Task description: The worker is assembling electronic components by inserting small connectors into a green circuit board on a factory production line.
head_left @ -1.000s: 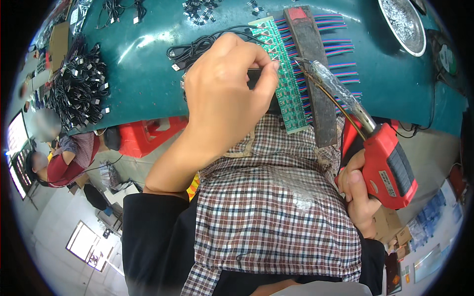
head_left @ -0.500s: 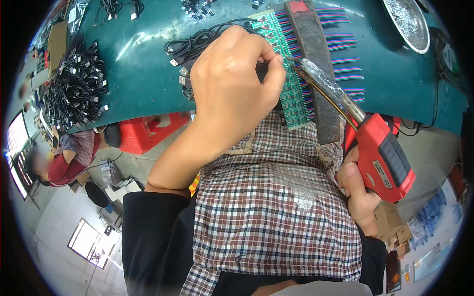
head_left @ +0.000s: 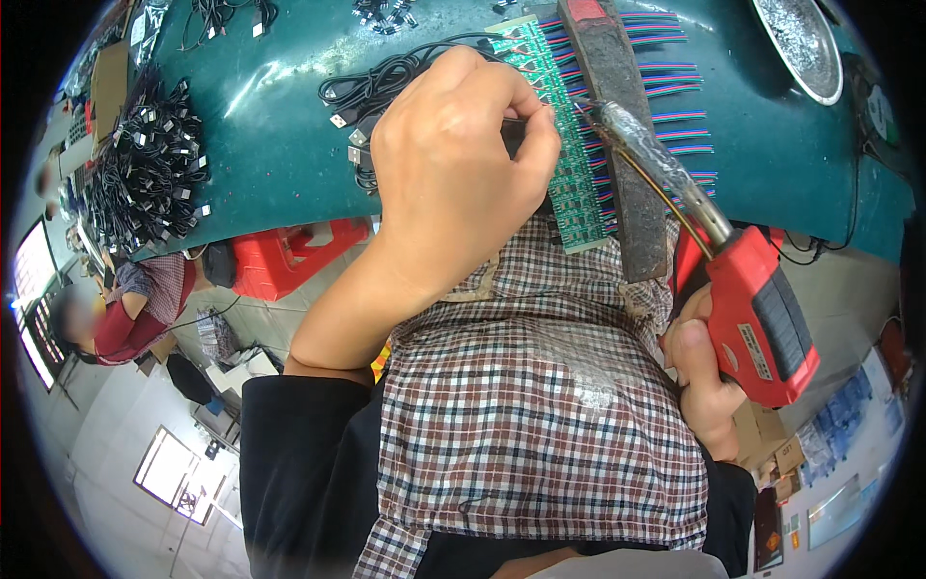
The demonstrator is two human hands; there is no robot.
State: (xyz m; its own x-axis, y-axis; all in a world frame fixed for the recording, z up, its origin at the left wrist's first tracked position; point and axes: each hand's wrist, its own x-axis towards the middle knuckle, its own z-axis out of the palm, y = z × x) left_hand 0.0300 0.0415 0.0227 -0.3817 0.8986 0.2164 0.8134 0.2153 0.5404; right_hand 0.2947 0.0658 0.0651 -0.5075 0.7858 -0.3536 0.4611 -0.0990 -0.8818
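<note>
Your left hand (head_left: 453, 174) pinching a black cable end against the green circuit board strip (head_left: 564, 145), your right hand (head_left: 704, 372) gripping the red soldering gun (head_left: 757, 309), tip at the strip, teal desk (head_left: 270, 145) beneath

One green circuit-board strip (head_left: 564, 145), one red soldering gun (head_left: 743, 299), one metal dish (head_left: 796, 43), and two hands (head_left: 453, 174).

The left hand (head_left: 453, 174) pinches a black cable end against the green board (head_left: 569, 183), fingers (head_left: 531, 145) beside the iron's tip. The right hand (head_left: 704, 376) grips the red soldering iron (head_left: 752, 299) over the teal surface (head_left: 270, 145).
</note>
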